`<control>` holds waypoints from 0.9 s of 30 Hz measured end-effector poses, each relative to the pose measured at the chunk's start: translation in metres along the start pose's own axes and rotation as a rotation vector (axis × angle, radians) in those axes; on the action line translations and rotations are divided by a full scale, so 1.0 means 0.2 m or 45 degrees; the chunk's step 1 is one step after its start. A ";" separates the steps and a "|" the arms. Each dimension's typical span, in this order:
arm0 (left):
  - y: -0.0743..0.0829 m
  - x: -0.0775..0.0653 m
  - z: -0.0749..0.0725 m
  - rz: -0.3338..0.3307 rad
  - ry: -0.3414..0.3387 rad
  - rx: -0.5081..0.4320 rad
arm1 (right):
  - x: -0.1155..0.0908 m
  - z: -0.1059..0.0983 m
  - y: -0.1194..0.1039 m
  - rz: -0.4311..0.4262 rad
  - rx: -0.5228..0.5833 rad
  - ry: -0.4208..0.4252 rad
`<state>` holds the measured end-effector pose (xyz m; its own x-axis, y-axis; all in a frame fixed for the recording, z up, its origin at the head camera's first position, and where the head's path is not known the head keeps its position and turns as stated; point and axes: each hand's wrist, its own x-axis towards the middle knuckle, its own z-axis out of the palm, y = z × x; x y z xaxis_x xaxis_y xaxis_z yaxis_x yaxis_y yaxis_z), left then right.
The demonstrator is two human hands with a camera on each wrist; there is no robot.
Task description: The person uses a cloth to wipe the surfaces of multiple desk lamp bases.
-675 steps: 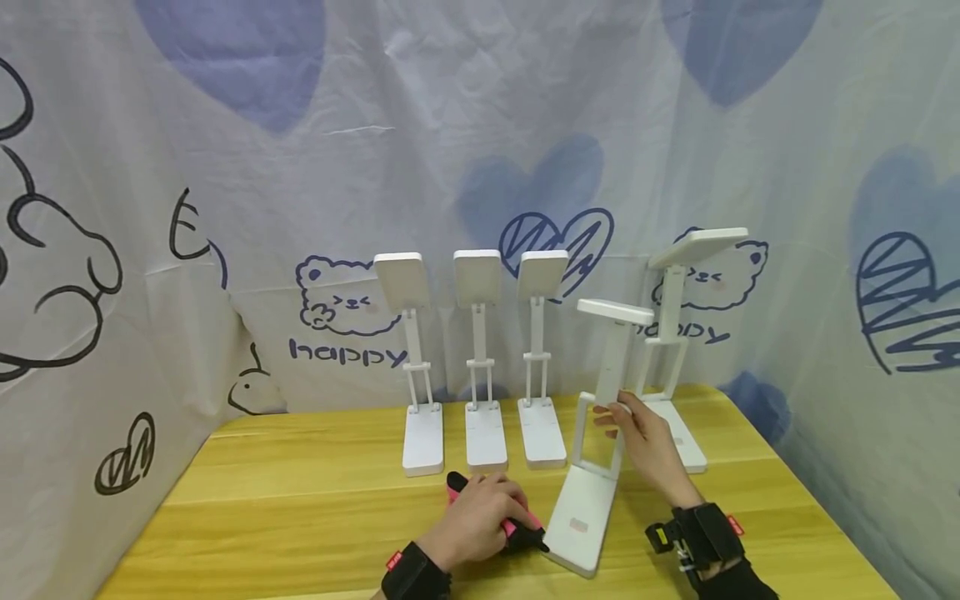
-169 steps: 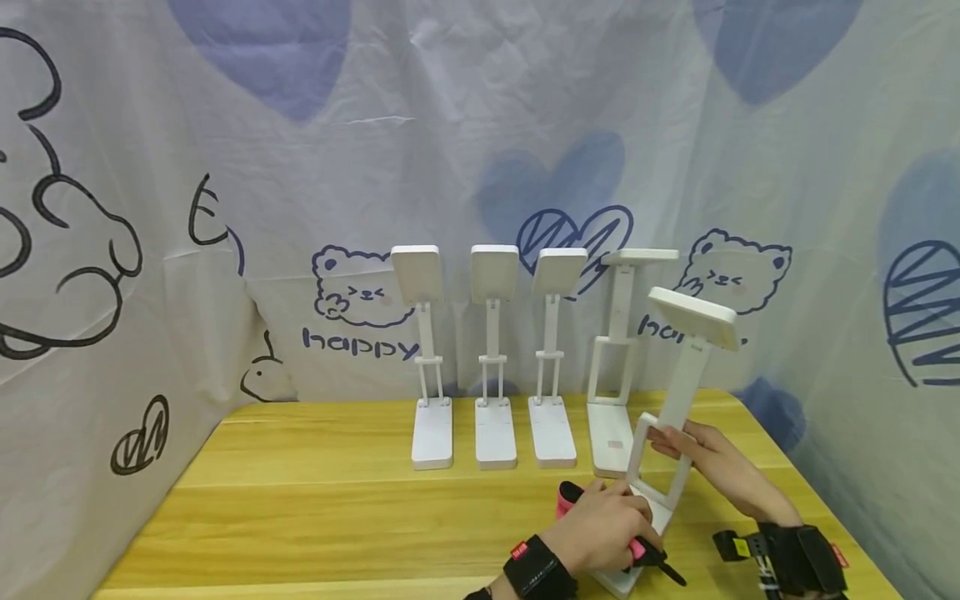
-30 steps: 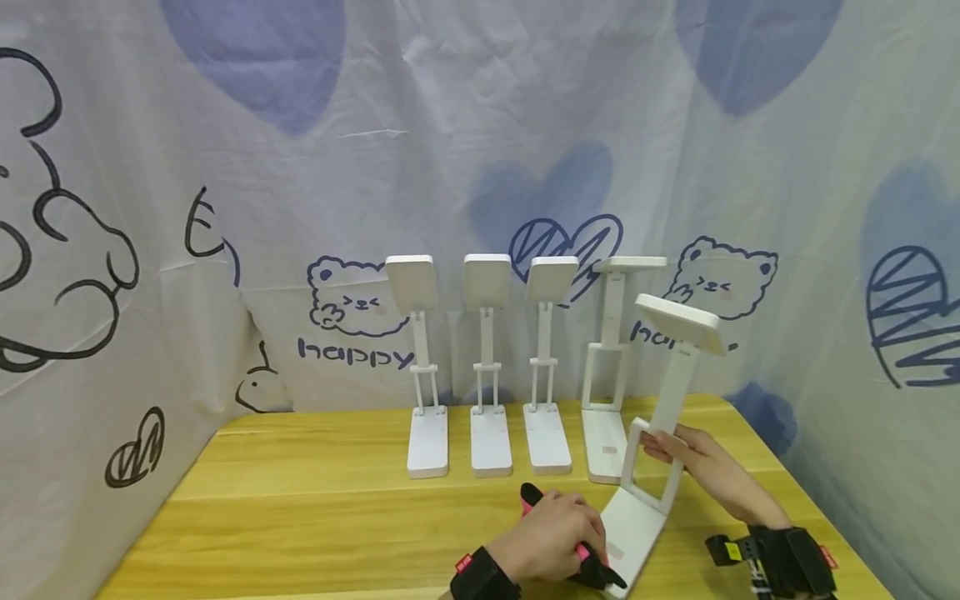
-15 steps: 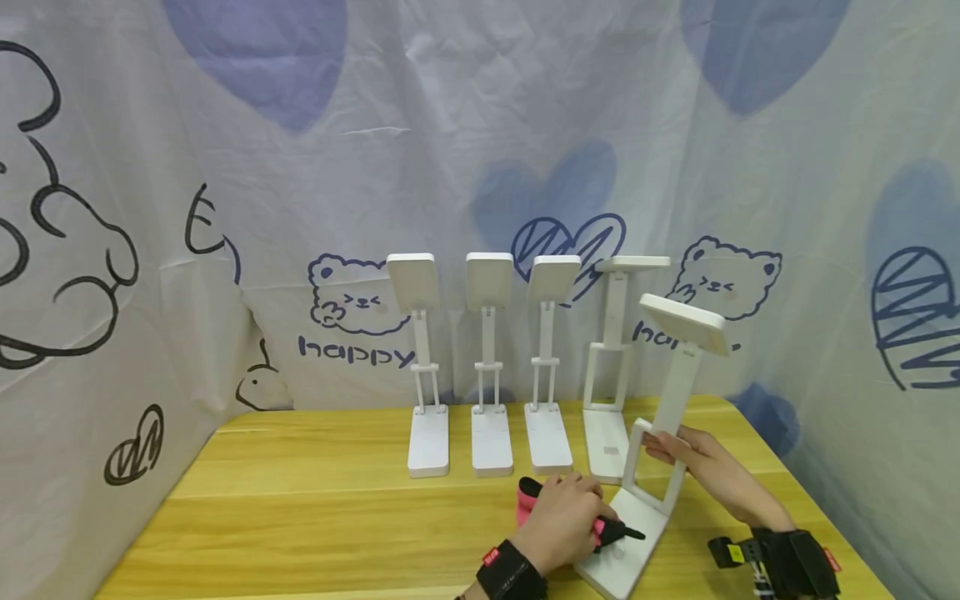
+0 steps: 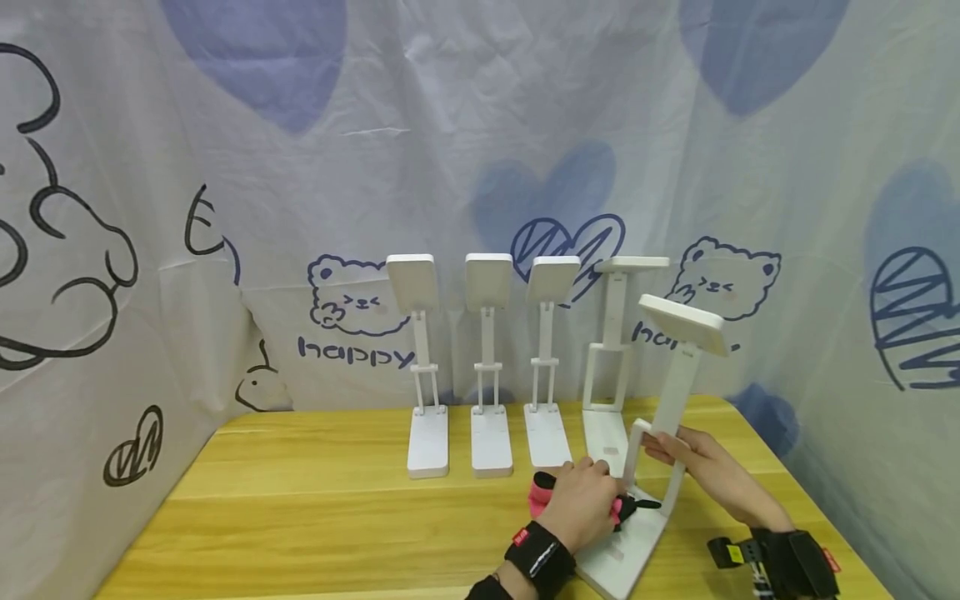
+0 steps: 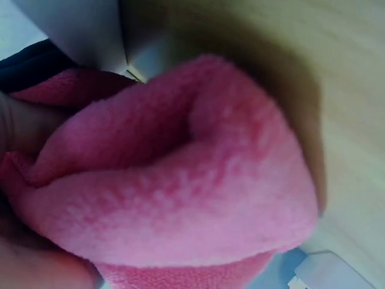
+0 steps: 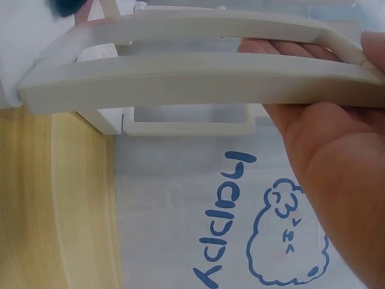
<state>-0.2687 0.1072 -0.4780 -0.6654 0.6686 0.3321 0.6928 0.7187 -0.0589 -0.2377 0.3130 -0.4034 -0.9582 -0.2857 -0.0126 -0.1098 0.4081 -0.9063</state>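
My left hand [image 5: 581,504] holds a bunched pink and black cloth [image 5: 538,496] against the base [image 5: 622,554] of a white folding desk lamp, near its lower hinge. Close up in the left wrist view, the cloth [image 6: 204,192] is fluffy pink fleece with dark trim, thumb and finger at its left edge. The lamp leans to the right, its rectangular head [image 5: 686,323] tilted. With fingers and thumb, my right hand [image 5: 720,479] grips its upright. In the right wrist view, the lamp's pale frame [image 7: 180,84] passes between that hand's fingers and thumb.
Behind, several similar white lamps stand in a row: one at the left end [image 5: 427,442], others [image 5: 491,442] beside it, the last [image 5: 603,429] just behind the held one. A printed cloth curtain [image 5: 360,192] encloses the wooden table [image 5: 315,517] at the back and sides.
Since the earliest frame, one lamp has come to stand fourth in the row, and the right hand holds another. Over the last second the left hand slid the cloth up the base, away from me.
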 end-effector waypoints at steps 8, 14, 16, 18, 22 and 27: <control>0.03 0.03 0.01 0.035 0.005 0.045 | 0.00 0.00 -0.01 0.008 0.012 -0.008; 0.06 0.04 0.00 0.148 -0.011 0.063 | -0.01 -0.01 0.00 0.009 0.017 -0.021; 0.07 0.04 0.00 0.187 -0.008 0.060 | -0.01 -0.01 0.00 0.013 0.020 -0.025; 0.08 0.04 -0.01 0.233 -0.009 0.065 | -0.01 -0.01 0.01 0.009 0.014 -0.026; 0.11 0.03 -0.03 0.337 -0.039 0.046 | -0.01 -0.01 0.01 0.004 0.019 -0.026; 0.13 0.01 -0.04 0.384 -0.095 -0.007 | -0.01 -0.01 0.00 0.000 0.029 -0.023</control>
<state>-0.2503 0.1250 -0.4703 -0.4479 0.8639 0.2303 0.8635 0.4848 -0.1393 -0.2367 0.3144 -0.4025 -0.9533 -0.3014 -0.0204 -0.1032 0.3886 -0.9156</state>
